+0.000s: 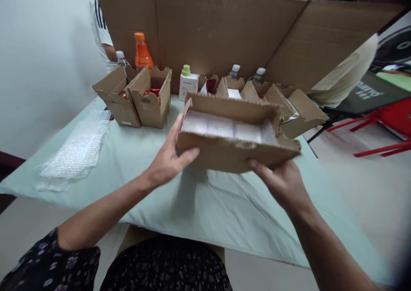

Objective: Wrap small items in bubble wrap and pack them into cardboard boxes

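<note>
Nearest the camera we're seeing dark patterned clothing (167,265) over the lap. Beyond it, over the pale green tablecloth (154,201), an open cardboard box (218,156) is sitting between both hands, tilting a bit and apparently hanging clear of the cloth. The left hand (168,158) is gripping the left end, thumb lying on the near wall. The right hand (285,179) is holding the lower right corner, thumb pressing the near wall; its other fingers are mostly hiding, so we aren't telling how far under they're reaching. Flat, shiny, whitish contents (224,127) are lying inside; we're not making out what they are.

Handling: we're judging the cardboard stiff, dry and grippy, fairly light by itself; the load's weight we're only guessing at. Its torn rim is looking weak, so we're favouring the end walls plus base support over pinching edges. The contents are looking slick, probably sliding if tilted further. Smaller cardboard boxes (147,104) are standing behind, bubble wrap (77,154) lying left.
</note>
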